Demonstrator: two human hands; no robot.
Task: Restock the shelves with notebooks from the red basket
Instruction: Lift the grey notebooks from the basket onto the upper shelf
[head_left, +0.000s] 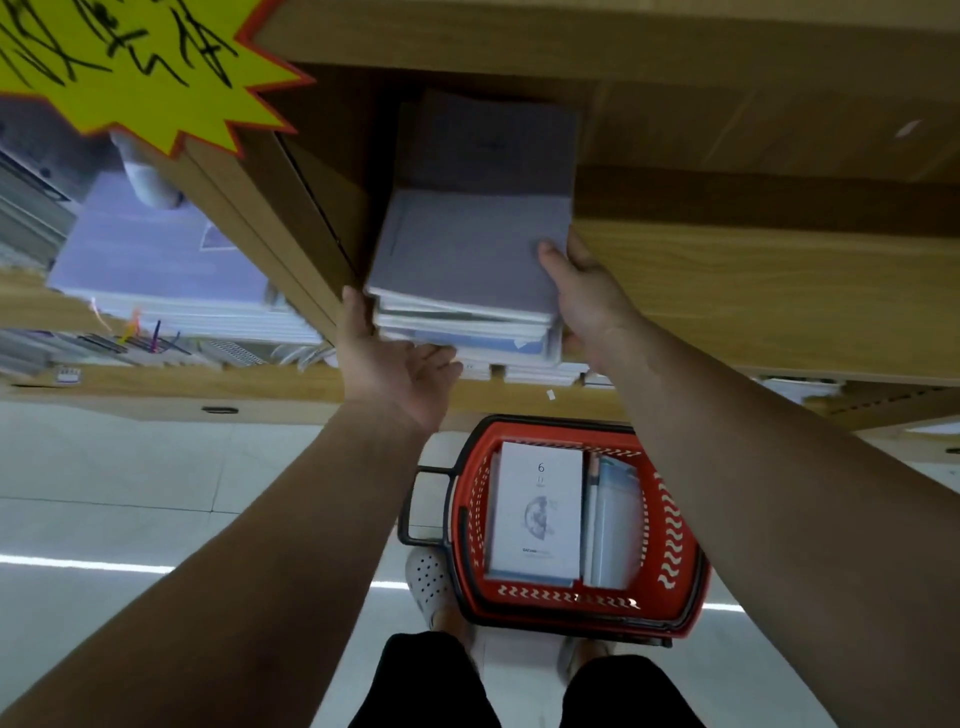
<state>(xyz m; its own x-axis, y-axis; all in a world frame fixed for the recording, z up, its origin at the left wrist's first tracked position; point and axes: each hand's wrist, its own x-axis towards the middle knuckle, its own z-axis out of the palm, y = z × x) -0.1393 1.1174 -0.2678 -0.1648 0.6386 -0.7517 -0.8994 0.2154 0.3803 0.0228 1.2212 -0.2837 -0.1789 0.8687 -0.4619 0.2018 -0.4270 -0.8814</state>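
Observation:
A stack of grey-lilac notebooks (462, 260) sticks out of a wooden shelf compartment (753, 280). My right hand (587, 296) grips the stack's right edge, thumb lying on the top cover. My left hand (395, 364) is under the stack's left front corner, palm up with fingers straight, thumb against the left side. The red basket (467, 519) stands on the floor below, between my arms, holding a white notebook (537, 512) flat and several pale blue ones upright on its right.
Another pile of lilac notebooks (161, 260) lies in the compartment to the left, past a wooden divider (291, 208). A yellow starburst sign (135, 62) hangs at the top left. My feet and the white tiled floor (130, 467) are below.

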